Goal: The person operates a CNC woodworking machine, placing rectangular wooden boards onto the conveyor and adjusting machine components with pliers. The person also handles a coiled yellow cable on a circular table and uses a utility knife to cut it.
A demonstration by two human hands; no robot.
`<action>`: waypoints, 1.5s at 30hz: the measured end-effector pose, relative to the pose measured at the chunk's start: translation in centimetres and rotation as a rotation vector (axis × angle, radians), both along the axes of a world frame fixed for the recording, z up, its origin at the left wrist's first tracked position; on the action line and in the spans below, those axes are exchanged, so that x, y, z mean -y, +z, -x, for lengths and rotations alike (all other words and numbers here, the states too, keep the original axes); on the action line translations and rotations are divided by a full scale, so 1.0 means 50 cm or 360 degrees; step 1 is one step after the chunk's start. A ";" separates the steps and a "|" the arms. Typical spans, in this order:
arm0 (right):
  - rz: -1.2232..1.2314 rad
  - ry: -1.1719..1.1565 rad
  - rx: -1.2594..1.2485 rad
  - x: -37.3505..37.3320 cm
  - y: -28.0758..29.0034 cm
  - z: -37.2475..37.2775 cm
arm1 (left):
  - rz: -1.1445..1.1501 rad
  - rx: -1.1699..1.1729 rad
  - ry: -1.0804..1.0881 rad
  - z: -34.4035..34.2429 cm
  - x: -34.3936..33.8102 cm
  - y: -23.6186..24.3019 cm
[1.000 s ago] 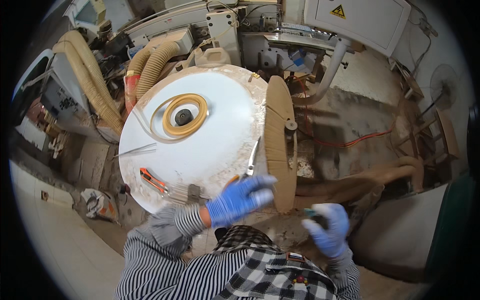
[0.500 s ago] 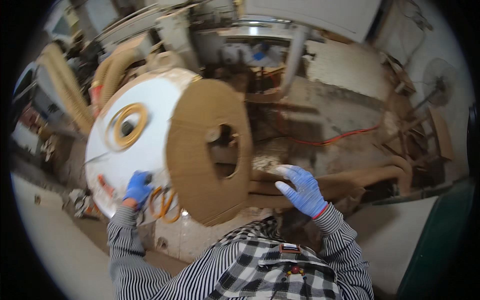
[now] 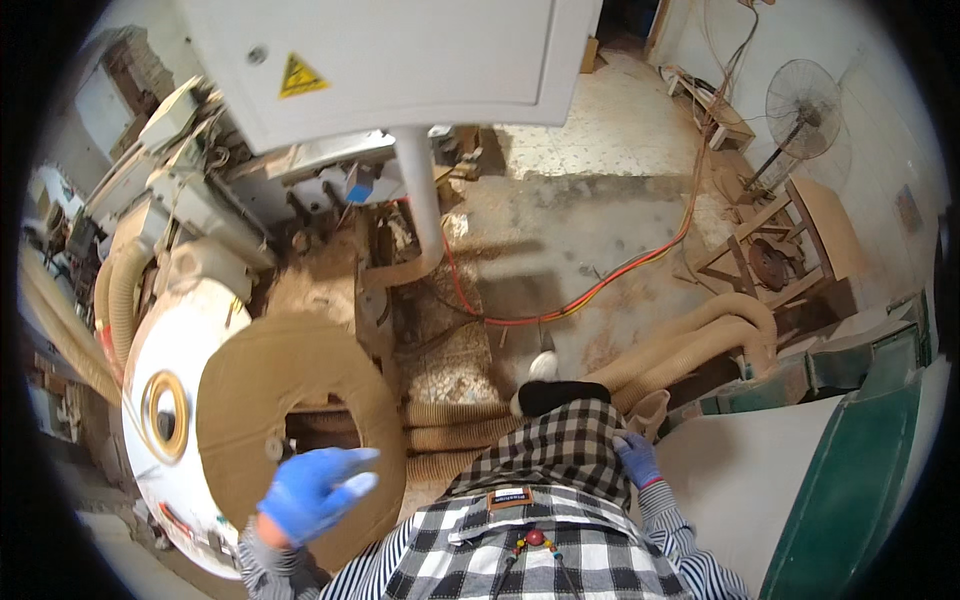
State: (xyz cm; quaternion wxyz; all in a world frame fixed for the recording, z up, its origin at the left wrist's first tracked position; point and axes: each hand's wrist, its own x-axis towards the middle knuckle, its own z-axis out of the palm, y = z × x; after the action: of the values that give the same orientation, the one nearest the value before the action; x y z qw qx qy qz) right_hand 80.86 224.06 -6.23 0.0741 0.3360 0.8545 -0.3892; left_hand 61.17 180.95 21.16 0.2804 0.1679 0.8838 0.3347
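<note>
My left hand (image 3: 305, 495), in a blue glove, hovers over or rests against the lower part of a brown cardboard disc (image 3: 250, 400) with a cut centre opening; its fingers are spread. Behind the disc, at left, is a round white tabletop (image 3: 170, 330) carrying a tan coiled strip (image 3: 180, 430) and an orange cutter (image 3: 172, 515). My right hand (image 3: 636, 455), also gloved, lies with extended fingers against my checked clothing at thigh level. My white shoe (image 3: 542, 368) shows beyond the clothing.
Ahead stands a machine with a white electrical box (image 3: 410, 60) on a post. Flexible hoses (image 3: 440, 435) and red-orange cables (image 3: 560, 310) cross the floor. At right are a standing fan (image 3: 800, 110), wooden furniture (image 3: 820, 230) and a green-edged panel (image 3: 840, 500).
The view has swung rightward and up, putting the tabletop farther left. My right hand has dropped onto my clothing. My left hand has left the tabletop for the cardboard. My foot has come into sight.
</note>
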 end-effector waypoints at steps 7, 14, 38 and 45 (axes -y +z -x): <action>0.0031 0.0133 -0.0157 -0.371 -0.092 0.321 | 0.0107 0.0120 -0.0051 0.265 -0.306 -0.219; 0.0048 0.0538 -0.0562 -0.600 -0.046 0.803 | -0.1364 0.0735 0.1050 0.611 -0.597 -0.490; 0.0222 0.1406 -0.0286 -1.080 0.004 1.866 | -0.1933 -0.0340 0.3289 1.126 -1.050 -0.440; -0.0292 0.1936 0.0420 -1.193 -0.145 2.170 | -0.1576 -0.0968 0.3852 1.188 -1.065 -0.462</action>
State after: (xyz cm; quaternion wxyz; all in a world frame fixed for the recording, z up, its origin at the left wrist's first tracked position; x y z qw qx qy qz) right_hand -27.65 283.71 -13.49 0.3579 -0.1599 0.9063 -0.1577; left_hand 1.78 234.22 -1.96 -0.4856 -0.5634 0.2893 0.6026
